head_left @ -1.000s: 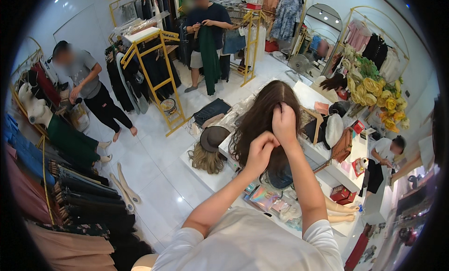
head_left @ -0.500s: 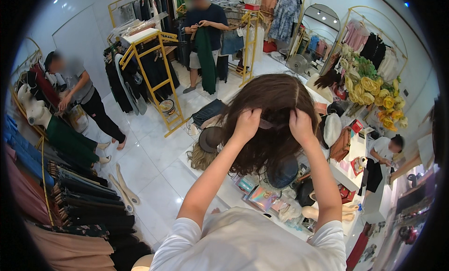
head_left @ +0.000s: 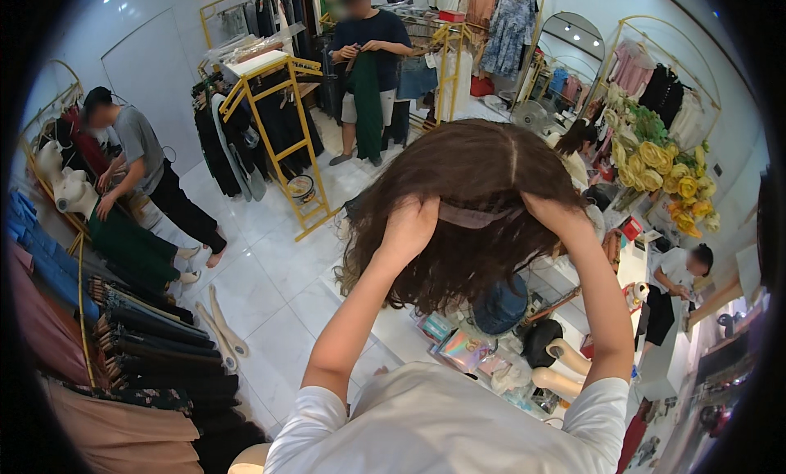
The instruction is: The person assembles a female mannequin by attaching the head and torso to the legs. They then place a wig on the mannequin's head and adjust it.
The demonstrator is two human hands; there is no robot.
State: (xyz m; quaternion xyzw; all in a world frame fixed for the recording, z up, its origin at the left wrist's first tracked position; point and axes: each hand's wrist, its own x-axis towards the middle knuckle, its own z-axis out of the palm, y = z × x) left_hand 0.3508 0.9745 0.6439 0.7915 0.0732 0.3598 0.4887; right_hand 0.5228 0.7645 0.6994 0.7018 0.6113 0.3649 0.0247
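A long dark brown wig [head_left: 467, 167] with a centre parting hangs in front of me, held up over the cluttered counter. My left hand [head_left: 412, 226] grips its left edge, fingers tucked inside the hair. On the opposite edge, my right hand [head_left: 550, 212] holds it the same way, fingertips hidden in the wig. Between the hands the inner cap shows as a pale mesh band [head_left: 475, 214]. Beneath the wig lie a dark blue denim cap [head_left: 501, 304], a shiny holographic box [head_left: 465, 349] and a black rounded item [head_left: 542, 343].
The white counter [head_left: 401, 335] stands under my arms. A yellow rack [head_left: 295, 159] stands ahead left. At far left a person in grey [head_left: 141, 146] handles a mannequin in a green skirt [head_left: 123, 237]. Another person [head_left: 368, 36] holds green cloth. Yellow flowers [head_left: 659, 167] stand at right.
Both hands have spread apart and the wig is opened wider, showing more of its mesh band. The person at left has bent closer to the mannequin, with hands on it.
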